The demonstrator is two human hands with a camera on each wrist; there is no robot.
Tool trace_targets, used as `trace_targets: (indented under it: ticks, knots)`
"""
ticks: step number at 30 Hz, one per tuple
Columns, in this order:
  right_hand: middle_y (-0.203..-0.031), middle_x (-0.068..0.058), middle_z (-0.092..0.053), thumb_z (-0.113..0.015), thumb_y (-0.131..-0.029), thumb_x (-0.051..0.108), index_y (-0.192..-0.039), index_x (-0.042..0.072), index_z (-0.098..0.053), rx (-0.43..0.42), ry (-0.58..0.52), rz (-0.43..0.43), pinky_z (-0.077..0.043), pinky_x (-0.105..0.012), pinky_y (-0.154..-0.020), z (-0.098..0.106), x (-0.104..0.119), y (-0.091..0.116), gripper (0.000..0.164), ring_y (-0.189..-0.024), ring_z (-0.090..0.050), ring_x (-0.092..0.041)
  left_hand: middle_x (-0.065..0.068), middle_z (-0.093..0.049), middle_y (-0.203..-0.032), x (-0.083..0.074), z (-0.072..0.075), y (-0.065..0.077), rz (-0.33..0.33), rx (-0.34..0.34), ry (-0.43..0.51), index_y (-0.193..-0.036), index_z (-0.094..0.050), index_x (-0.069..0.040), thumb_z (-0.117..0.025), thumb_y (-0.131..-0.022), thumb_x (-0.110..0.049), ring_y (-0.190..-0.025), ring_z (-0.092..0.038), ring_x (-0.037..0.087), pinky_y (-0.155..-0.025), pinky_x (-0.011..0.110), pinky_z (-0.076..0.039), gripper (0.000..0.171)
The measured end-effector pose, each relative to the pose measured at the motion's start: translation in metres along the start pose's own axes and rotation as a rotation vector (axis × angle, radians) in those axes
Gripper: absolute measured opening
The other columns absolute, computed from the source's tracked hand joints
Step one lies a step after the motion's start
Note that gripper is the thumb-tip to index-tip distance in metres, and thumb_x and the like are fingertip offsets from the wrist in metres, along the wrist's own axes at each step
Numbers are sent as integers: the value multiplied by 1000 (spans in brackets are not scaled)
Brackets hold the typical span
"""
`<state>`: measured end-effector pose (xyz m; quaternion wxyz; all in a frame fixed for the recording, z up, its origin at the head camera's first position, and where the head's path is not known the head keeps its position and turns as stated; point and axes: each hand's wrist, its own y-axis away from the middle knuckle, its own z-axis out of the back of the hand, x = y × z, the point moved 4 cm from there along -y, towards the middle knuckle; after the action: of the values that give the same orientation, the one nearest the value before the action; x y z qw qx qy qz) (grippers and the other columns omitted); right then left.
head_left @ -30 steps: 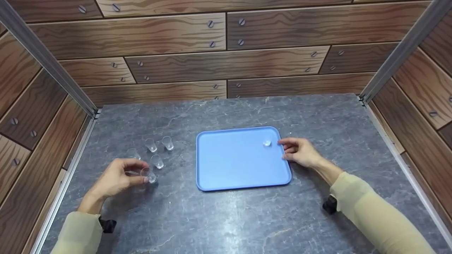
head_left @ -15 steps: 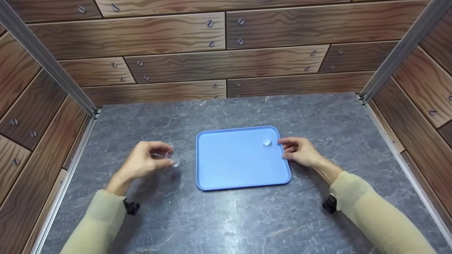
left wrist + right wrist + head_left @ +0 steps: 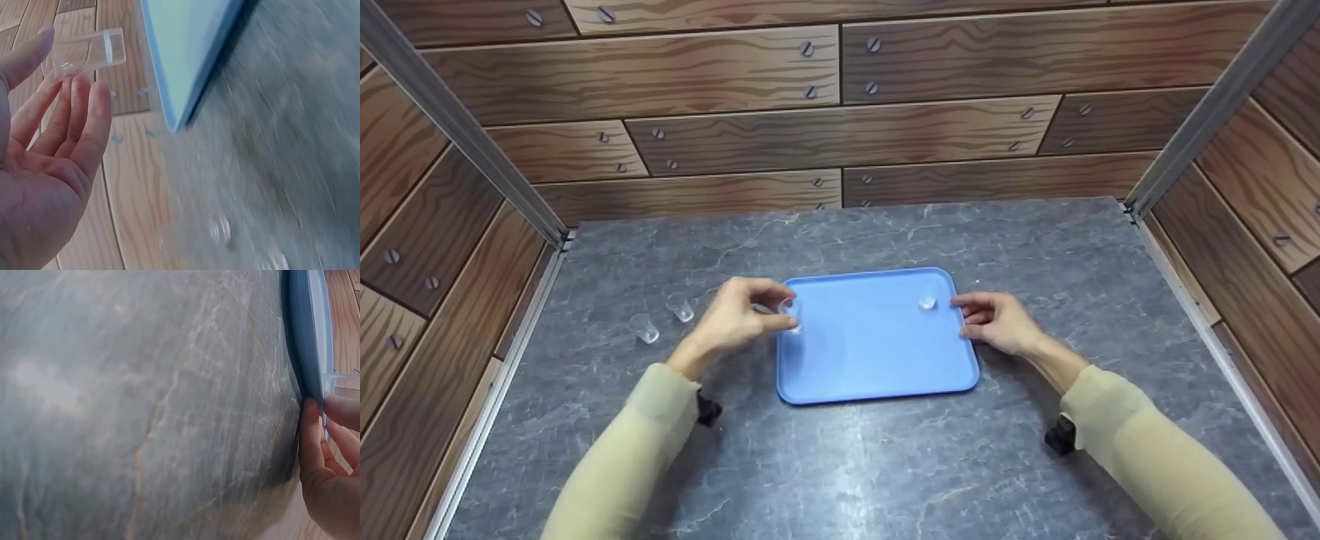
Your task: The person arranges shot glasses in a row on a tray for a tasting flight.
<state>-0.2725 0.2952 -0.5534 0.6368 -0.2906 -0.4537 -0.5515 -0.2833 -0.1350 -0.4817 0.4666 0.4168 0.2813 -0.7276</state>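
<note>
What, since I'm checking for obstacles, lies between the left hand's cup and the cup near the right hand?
Only a bare stretch of blue tray, in the head view.

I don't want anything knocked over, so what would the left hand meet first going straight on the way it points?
Probably the clear cup on the blue tray, though the left hand and its held cup might pass above; height is unclear.
</note>
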Motion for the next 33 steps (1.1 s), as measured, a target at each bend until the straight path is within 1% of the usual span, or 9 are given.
trace_targets:
  ticks: [2, 5, 8, 11, 16, 19, 23, 29, 33]
  knots:
    - [-119, -28, -73, -79, -92, -10, -146, -15, -63, 4, -4, 4, -59, -14, -75, 0, -1, 0, 56, -91, -67, -4, 22, -83, -119, -2, -9, -10, 0, -5, -17, -126, -83, -4, -95, -86, -14, -101, -76, 20, -90, 31, -65, 43]
    - [-120, -30, -73, -79, -93, -9, -146, -16, -63, 5, 2, 6, -59, -13, -75, 0, -1, 1, 56, -92, -67, -4, 16, -84, -119, -8, -24, -25, -8, -10, -42, -126, -83, -6, -95, -86, -16, -103, -77, 21, -91, 33, -64, 43]
    - [-121, -31, -72, -79, -93, -9, -146, -15, -63, 0, 26, 7, -59, -14, -75, 0, 0, 1, 56, -93, -67, -7, 15, -85, -119, -13, -38, -40, -20, 4, -45, -126, -83, -6, -94, -87, -16, -103, -78, 22, -89, 32, -64, 42]
    - [-120, -30, -73, -79, -93, -9, -146, -13, -65, -7, 44, 2, -58, -13, -76, 1, 1, 1, 54, -93, -67, -7, 16, -85, -120, -19, -52, -54, -27, 27, -58, -125, -84, -6, -94, -88, -17, -105, -80, 25, -90, 33, -66, 40]
    - [-121, -30, -73, -79, -94, -9, -145, -11, -67, -11, 66, 1, -58, -13, -78, 1, 2, 1, 53, -93, -67, -6, 15, -85, -122, -30, -75, -75, -24, 50, -99, -127, -83, -5, -94, -89, -18, -108, -80, 27, -95, 37, -66, 42]
    - [-120, -30, -73, -79, -93, -9, -145, -12, -67, -18, 74, 3, -58, -13, -78, 1, 2, 1, 53, -93, -67, -6, 14, -85, -121, -36, -88, -84, -12, 59, -106, -129, -82, -4, -93, -90, -18, -109, -80, 28, -98, 38, -66, 43]
    - [-120, -30, -73, -79, -94, -9, -145, -12, -67, -20, 77, -1, -58, -13, -77, 2, 3, 2, 53, -93, -67, -6, 12, -84, -121, -42, -103, -95, 17, 56, -114, -130, -82, -5, -93, -91, -17, -109, -79, 26, -98, 39, -66, 42]
    - [-120, -29, -73, -80, -93, -9, -145, -12, -67, -13, 59, -5, -59, -13, -76, 1, 2, 1, 54, -93, -67, -7, 10, -84, -122, -47, -120, -108, 48, 49, -154, -130, -82, -7, -93, -92, -18, -108, -79, 22, -100, 37, -66, 41]
    - [-118, -25, -73, -79, -93, -8, -146, -12, -66, -7, 39, -10, -59, -14, -75, 0, 1, 1, 54, -92, -67, -6, 8, -84, -123, -49, -130, -113, 74, 51, -183, -129, -82, -8, -93, -93, -19, -109, -79, 21, -101, 36, -66, 39]
